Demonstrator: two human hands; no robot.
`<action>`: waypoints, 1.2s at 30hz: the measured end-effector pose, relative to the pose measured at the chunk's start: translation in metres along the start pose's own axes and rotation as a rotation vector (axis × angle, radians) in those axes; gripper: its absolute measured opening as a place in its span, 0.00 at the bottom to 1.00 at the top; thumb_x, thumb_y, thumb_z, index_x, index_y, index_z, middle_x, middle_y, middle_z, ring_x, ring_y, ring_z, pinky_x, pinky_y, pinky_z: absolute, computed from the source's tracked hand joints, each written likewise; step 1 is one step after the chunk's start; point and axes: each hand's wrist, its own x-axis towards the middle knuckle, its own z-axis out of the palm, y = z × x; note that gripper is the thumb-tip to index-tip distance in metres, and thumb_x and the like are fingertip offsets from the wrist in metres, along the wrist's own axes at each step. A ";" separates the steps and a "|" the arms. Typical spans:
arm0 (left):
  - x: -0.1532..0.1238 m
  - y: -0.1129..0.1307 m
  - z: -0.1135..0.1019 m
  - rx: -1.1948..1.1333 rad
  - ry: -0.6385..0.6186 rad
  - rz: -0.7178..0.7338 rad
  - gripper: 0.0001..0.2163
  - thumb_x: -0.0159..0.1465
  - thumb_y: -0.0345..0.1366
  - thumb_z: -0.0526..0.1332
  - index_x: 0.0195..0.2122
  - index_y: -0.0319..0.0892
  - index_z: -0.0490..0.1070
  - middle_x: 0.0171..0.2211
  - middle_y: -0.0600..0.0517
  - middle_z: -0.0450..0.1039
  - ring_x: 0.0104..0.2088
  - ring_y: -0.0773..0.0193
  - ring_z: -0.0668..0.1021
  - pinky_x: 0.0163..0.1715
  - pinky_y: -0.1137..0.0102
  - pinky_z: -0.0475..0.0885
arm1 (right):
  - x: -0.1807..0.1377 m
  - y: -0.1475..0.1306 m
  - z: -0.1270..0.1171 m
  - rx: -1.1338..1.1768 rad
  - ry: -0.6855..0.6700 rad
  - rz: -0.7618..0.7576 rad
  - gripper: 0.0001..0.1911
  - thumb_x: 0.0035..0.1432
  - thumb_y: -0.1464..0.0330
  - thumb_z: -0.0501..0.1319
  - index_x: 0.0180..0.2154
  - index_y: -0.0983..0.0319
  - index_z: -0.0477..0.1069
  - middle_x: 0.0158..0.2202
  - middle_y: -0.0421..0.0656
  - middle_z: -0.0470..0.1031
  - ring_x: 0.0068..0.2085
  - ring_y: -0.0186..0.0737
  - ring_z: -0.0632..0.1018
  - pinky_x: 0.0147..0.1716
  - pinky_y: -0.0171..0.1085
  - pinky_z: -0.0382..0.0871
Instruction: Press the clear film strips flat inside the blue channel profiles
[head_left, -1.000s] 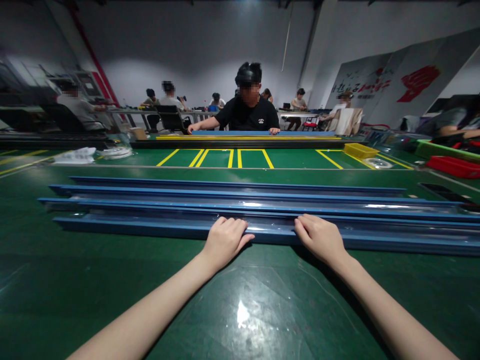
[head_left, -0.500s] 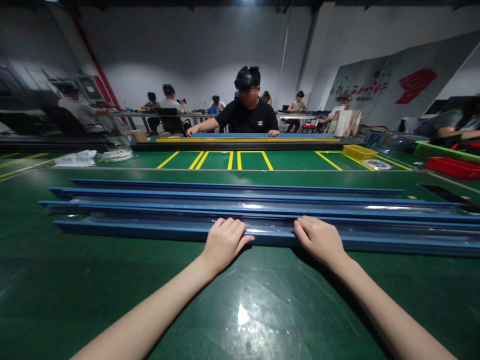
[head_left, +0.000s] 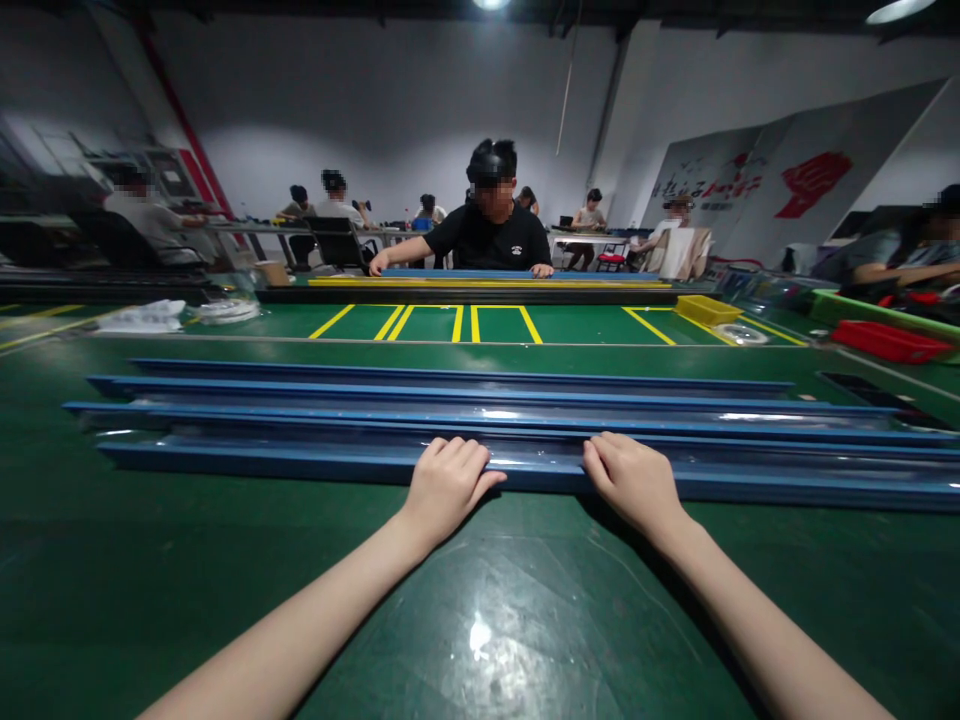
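Observation:
Several long blue rails lie side by side across the green table point(head_left: 480, 620). The nearest blue rail point(head_left: 262, 462) runs almost the full width of the view. My left hand point(head_left: 447, 484) has its fingers curled over that rail's near edge, gripping it. A little to the right, my right hand point(head_left: 634, 480) grips the same rail the same way. Behind it a second blue rail point(head_left: 300, 418) has a glossy, clear-film look.
A person in a black shirt point(head_left: 495, 235) sits across the table with both hands on another blue rail point(head_left: 465, 273). A yellow tray point(head_left: 706, 309) and a red tray point(head_left: 891, 341) stand at the right. White bags point(head_left: 142, 315) lie at the far left. More people sit behind.
My hands have kept their hold on the nearest rail. The view has tipped slightly, so the rails and hands sit a touch further left.

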 end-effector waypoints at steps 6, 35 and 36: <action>0.000 0.001 0.000 -0.006 -0.009 -0.010 0.13 0.61 0.44 0.50 0.26 0.40 0.62 0.24 0.53 0.67 0.26 0.65 0.68 0.28 0.69 0.56 | 0.006 -0.022 -0.004 -0.020 0.118 -0.034 0.17 0.57 0.67 0.46 0.20 0.62 0.62 0.21 0.40 0.65 0.25 0.31 0.65 0.27 0.33 0.50; -0.004 -0.002 -0.003 -0.039 0.032 -0.027 0.12 0.60 0.44 0.51 0.35 0.40 0.65 0.30 0.51 0.71 0.32 0.64 0.70 0.34 0.67 0.58 | 0.007 0.001 0.011 -0.016 0.211 0.067 0.23 0.57 0.66 0.45 0.13 0.63 0.63 0.15 0.41 0.64 0.19 0.29 0.63 0.21 0.32 0.48; -0.004 -0.002 -0.003 -0.040 0.030 -0.032 0.12 0.60 0.44 0.51 0.35 0.40 0.65 0.30 0.51 0.71 0.32 0.64 0.70 0.35 0.67 0.58 | 0.006 0.003 0.011 -0.021 0.213 0.078 0.23 0.57 0.66 0.45 0.13 0.63 0.63 0.15 0.41 0.64 0.19 0.29 0.63 0.21 0.32 0.48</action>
